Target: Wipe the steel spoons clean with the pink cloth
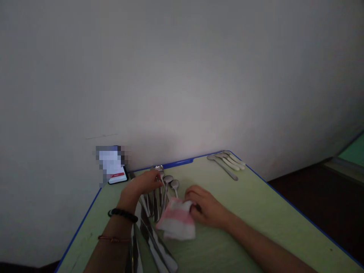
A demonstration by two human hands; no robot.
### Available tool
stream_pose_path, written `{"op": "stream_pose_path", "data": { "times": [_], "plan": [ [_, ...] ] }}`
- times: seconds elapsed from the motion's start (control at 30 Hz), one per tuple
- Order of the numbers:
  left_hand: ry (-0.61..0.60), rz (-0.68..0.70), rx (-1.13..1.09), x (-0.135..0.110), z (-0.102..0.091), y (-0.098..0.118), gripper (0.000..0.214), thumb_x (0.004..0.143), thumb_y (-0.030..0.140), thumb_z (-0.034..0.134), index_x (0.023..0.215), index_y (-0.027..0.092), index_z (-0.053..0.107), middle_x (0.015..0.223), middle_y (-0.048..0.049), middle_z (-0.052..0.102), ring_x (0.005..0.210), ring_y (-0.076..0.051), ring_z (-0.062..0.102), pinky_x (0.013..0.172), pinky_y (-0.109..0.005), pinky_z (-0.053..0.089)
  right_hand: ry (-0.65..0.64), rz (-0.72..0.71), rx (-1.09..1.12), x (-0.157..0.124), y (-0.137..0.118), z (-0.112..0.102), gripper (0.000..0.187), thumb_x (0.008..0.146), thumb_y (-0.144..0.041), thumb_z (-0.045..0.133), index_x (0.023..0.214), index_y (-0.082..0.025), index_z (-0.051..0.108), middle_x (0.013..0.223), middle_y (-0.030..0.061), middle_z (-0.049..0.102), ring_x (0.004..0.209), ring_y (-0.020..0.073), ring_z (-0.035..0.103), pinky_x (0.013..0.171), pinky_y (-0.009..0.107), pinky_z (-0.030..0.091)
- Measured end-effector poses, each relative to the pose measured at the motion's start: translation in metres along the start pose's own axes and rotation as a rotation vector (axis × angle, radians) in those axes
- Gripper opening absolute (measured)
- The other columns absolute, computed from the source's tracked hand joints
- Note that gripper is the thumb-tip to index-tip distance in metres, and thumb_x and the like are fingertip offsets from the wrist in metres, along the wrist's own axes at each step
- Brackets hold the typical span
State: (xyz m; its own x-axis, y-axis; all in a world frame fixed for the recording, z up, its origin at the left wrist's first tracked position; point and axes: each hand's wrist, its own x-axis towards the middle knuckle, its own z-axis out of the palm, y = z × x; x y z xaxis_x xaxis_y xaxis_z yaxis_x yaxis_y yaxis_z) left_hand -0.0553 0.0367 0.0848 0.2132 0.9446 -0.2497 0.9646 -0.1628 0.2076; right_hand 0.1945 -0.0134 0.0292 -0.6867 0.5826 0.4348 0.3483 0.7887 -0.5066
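Note:
My left hand (pixel 148 181) reaches over a heap of cutlery, its fingers closed at the neck of a metal spoon (pixel 159 168); part of the grip is hidden. Two more spoons lie just to its right, a long-handled spoon (pixel 167 179) and another spoon (pixel 174 184). In my right hand (pixel 205 204) a pink and white cloth (pixel 179 220) is pinched, hanging over the table beside the spoons. Below my left wrist several table knives (pixel 155 242) lie with their handles toward me, partly covered by my forearm.
A phone (pixel 118 180) leans on the wall at the table's back left, its screen partly blurred. At the back right corner lie a spoon (pixel 224 168) and several white-handled pieces of cutlery (pixel 233 163). The pale green table (pixel 256 212) has a blue edge and meets the wall (pixel 182 83).

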Motion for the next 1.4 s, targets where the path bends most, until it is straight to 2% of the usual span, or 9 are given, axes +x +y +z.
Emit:
{"op": "stream_pose_path", "data": {
  "times": [0.13, 0.23, 0.33, 0.43, 0.53, 0.77, 0.9, 1.13, 1.4],
  "plan": [
    [-0.059, -0.062, 0.021, 0.002, 0.006, 0.007, 0.029, 0.079, 0.040, 0.050, 0.085, 0.017, 0.066, 0.093, -0.0105, 0.071, 0.085, -0.024, 0.066, 0.070, -0.029, 0.048, 0.370, 0.206, 0.091, -0.003, 0.025, -0.004, 0.026, 0.073, -0.005, 0.035, 0.087, -0.019, 0.052, 0.087, 0.0055, 0.055, 0.084, 0.0173, 0.053, 0.080, 0.033, 0.044],
    [-0.106, -0.094, 0.040, 0.003, 0.012, 0.018, 0.032, 0.078, 0.042, 0.049, 0.070, 0.016, 0.067, 0.081, -0.0118, 0.072, 0.076, -0.024, 0.067, 0.065, -0.029, 0.047, 0.493, 0.346, -0.047, -0.006, 0.032, -0.006, 0.034, 0.074, -0.007, 0.037, 0.100, -0.019, 0.055, 0.104, 0.0092, 0.054, 0.102, 0.0215, 0.050, 0.092, 0.041, 0.039],
    [-0.125, -0.083, 0.050, 0.007, 0.017, 0.031, 0.027, 0.077, 0.034, 0.049, 0.067, 0.016, 0.066, 0.078, -0.0110, 0.071, 0.074, -0.024, 0.067, 0.062, -0.028, 0.047, 0.361, 0.410, -0.188, -0.009, 0.026, -0.006, 0.038, 0.081, -0.013, 0.041, 0.115, -0.021, 0.055, 0.123, 0.0110, 0.049, 0.114, 0.0248, 0.044, 0.097, 0.046, 0.034],
    [-0.121, -0.071, 0.056, 0.010, 0.021, 0.040, 0.025, 0.075, 0.032, 0.049, 0.067, 0.016, 0.066, 0.078, -0.0122, 0.071, 0.075, -0.025, 0.067, 0.062, -0.029, 0.047, 0.137, 0.376, -0.255, -0.011, 0.017, -0.005, 0.032, 0.089, -0.026, 0.041, 0.118, -0.024, 0.056, 0.124, 0.0101, 0.052, 0.116, 0.0252, 0.043, 0.098, 0.046, 0.034],
    [-0.106, -0.077, 0.039, 0.011, 0.022, 0.041, 0.027, 0.074, 0.035, 0.048, 0.067, 0.015, 0.064, 0.078, -0.0149, 0.069, 0.076, -0.027, 0.066, 0.063, -0.031, 0.047, 0.054, 0.370, -0.291, -0.011, 0.011, -0.006, 0.036, 0.091, -0.033, 0.041, 0.123, -0.022, 0.053, 0.125, 0.0112, 0.053, 0.117, 0.0252, 0.044, 0.099, 0.045, 0.033],
    [-0.191, -0.027, -0.185, 0.002, 0.006, 0.020, 0.028, 0.073, 0.034, 0.046, 0.055, 0.015, 0.057, 0.057, -0.0062, 0.062, 0.057, -0.019, 0.061, 0.055, -0.026, 0.046, 0.026, 0.383, -0.291, -0.011, 0.013, -0.008, 0.037, 0.091, -0.033, 0.043, 0.124, -0.021, 0.054, 0.126, 0.0117, 0.053, 0.117, 0.0249, 0.045, 0.099, 0.044, 0.033],
    [-0.261, 0.012, -0.388, -0.008, -0.003, 0.009, 0.032, 0.074, 0.042, 0.044, 0.065, 0.015, 0.059, 0.058, -0.0027, 0.062, 0.057, -0.017, 0.063, 0.054, -0.025, 0.049, 0.026, 0.370, -0.289, -0.013, 0.015, -0.007, 0.037, 0.091, -0.033, 0.042, 0.125, -0.021, 0.053, 0.126, 0.0112, 0.053, 0.116, 0.0245, 0.045, 0.099, 0.044, 0.033],
    [-0.254, 0.016, -0.558, -0.006, 0.001, 0.004, 0.038, 0.068, 0.053, 0.053, 0.061, 0.016, 0.054, 0.053, -0.0024, 0.061, 0.053, -0.018, 0.062, 0.051, -0.026, 0.050, 0.019, 0.373, -0.293, -0.013, 0.015, -0.007, 0.037, 0.091, -0.033, 0.043, 0.124, -0.021, 0.054, 0.126, 0.0113, 0.053, 0.118, 0.0248, 0.043, 0.099, 0.044, 0.033],
    [-0.273, 0.253, -0.775, -0.020, -0.014, 0.016, 0.033, 0.081, 0.046, 0.049, 0.069, 0.016, 0.057, 0.070, -0.0036, 0.067, 0.068, -0.015, 0.064, 0.070, -0.026, 0.051, 0.015, 0.356, -0.305, -0.014, 0.013, -0.008, 0.041, 0.092, -0.037, 0.040, 0.127, -0.021, 0.052, 0.130, 0.0134, 0.050, 0.120, 0.0256, 0.042, 0.100, 0.046, 0.032]
  ]
}}
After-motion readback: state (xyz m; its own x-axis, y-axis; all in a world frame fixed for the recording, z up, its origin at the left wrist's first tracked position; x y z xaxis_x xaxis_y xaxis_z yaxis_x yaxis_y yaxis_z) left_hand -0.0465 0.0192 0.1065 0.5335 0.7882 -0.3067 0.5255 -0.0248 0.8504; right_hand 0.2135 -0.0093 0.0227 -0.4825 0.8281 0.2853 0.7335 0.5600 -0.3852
